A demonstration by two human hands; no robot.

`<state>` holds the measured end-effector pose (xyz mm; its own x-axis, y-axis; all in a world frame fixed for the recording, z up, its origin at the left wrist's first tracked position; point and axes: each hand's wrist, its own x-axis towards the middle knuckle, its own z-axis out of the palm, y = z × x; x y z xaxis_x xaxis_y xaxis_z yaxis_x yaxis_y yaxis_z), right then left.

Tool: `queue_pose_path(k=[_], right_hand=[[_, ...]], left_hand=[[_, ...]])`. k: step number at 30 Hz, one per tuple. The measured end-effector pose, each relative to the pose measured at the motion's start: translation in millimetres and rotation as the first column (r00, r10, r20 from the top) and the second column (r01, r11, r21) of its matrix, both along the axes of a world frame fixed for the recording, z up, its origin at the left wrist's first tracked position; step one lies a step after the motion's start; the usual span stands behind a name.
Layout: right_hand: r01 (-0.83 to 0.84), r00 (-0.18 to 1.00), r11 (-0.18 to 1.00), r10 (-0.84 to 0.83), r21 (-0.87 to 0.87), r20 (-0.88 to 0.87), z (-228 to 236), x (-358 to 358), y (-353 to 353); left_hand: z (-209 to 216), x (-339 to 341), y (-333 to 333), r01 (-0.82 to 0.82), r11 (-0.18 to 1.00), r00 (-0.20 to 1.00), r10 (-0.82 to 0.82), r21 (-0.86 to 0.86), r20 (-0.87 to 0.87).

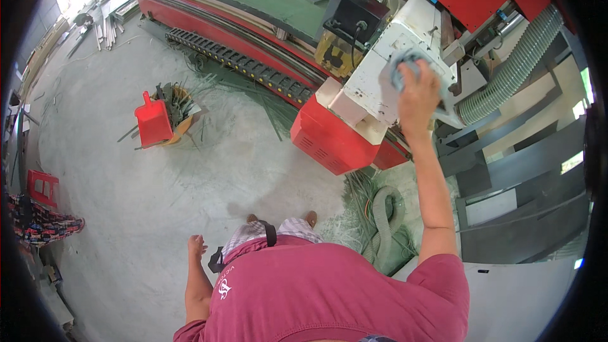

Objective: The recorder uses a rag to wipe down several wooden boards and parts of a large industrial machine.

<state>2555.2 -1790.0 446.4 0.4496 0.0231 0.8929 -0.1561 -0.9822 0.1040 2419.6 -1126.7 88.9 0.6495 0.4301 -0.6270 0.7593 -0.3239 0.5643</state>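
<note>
My right hand (418,96) reaches out over the white metal housing (375,66) of a large red machine. Bunched under its fingers is a grey-blue cloth (403,63), which lies against the dirt-specked white panel. Low beside my body hangs my left hand (197,246), with its fingers curled loosely and nothing visible in them. Below the white housing juts a red vented cover (334,137). Just past the cloth sits a black box-shaped motor (360,18) with a cable plugged into it.
A ribbed clear hose (522,76) curves down at the right. Left of the machine's cable chain (237,63), a red dustpan (153,121) leans on a yellow tub (180,132) of dark strips. A grey hose (383,215) and green shavings lie near my feet. A red stool (43,188) stands far left.
</note>
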Motion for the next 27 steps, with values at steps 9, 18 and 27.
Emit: queue_pose_path(k=[9,18,27], right_hand=[[-0.218,0.909,0.976,0.197,-0.017,-0.367,1,-7,57],[-0.085,0.947,0.959,-0.007,-0.270,-0.323,-20,33,50],[-0.176,0.889,0.973,0.090,-0.153,-0.448,29,8,83]], left_hand=[[1,-30,33,-0.031,0.999,0.999,0.030,-0.028,-0.037],[-2,11,19,-0.007,0.999,0.999,0.008,-0.035,0.032],[-16,-3,35,-0.031,0.998,0.999,0.030,-0.055,-0.010]])
